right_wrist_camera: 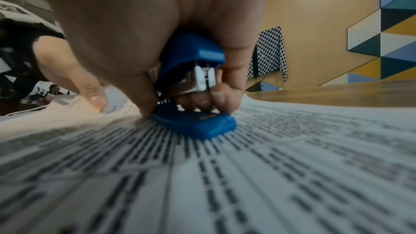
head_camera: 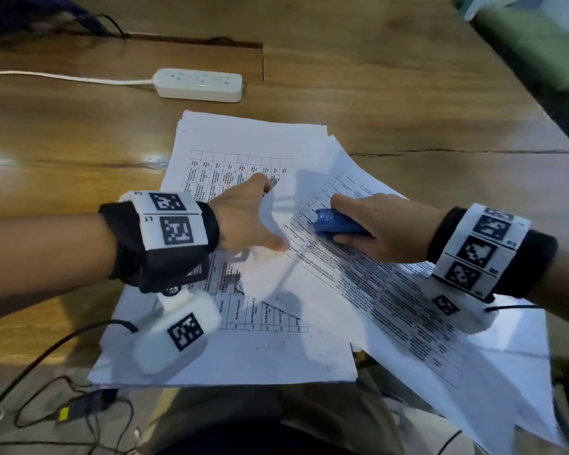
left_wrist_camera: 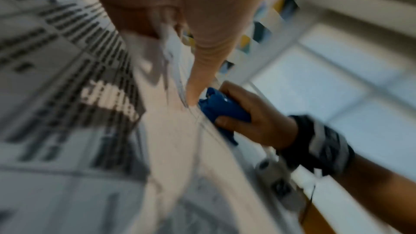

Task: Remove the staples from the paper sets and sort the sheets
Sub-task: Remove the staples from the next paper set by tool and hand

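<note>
A stapled set of printed table sheets [head_camera: 391,290] lies slanted over a flat stack of papers [head_camera: 211,353] on the wooden table [head_camera: 408,103]. My left hand [head_camera: 257,216] pinches the turned-back top sheet [head_camera: 276,277] at its corner; in the left wrist view that sheet [left_wrist_camera: 171,45] sits between thumb and finger of the left hand [left_wrist_camera: 202,24]. My right hand [head_camera: 391,221] grips a blue staple remover [head_camera: 335,223] close to the left thumb. In the right wrist view the remover [right_wrist_camera: 191,81] has its base resting on the printed sheet [right_wrist_camera: 247,175], jaws apart. No staple is visible.
A white power strip [head_camera: 199,84] with its cord lies beyond the papers. Cables and a black adapter [head_camera: 79,405] hang below the table's near edge at the left. A green object [head_camera: 539,54] sits at the far right corner.
</note>
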`<state>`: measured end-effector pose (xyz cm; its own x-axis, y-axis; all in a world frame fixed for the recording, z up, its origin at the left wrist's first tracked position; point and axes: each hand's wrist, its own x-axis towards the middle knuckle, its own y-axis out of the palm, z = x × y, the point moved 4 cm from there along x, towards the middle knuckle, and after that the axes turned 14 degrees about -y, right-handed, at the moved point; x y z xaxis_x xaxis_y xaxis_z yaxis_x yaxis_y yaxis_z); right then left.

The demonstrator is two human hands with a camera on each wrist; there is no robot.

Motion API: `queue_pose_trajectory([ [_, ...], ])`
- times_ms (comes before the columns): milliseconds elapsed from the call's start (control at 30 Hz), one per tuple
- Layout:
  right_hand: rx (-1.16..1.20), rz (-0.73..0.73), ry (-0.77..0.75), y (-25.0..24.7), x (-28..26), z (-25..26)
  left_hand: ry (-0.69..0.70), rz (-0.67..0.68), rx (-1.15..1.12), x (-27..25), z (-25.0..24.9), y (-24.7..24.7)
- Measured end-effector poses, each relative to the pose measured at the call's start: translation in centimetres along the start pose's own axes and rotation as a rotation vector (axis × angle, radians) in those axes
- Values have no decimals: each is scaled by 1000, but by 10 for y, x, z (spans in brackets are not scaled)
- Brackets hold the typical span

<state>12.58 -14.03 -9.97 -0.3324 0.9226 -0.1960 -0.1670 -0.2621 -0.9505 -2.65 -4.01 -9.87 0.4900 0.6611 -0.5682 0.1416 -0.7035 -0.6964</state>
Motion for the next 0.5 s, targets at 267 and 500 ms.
queue_pose_trajectory([
  [267,-37,-46,-91,-3,14,14,-27,225,-389,7,8,0],
  [500,-36,-59,-146,-3,19,15,5,254,-433,17,12,4],
])
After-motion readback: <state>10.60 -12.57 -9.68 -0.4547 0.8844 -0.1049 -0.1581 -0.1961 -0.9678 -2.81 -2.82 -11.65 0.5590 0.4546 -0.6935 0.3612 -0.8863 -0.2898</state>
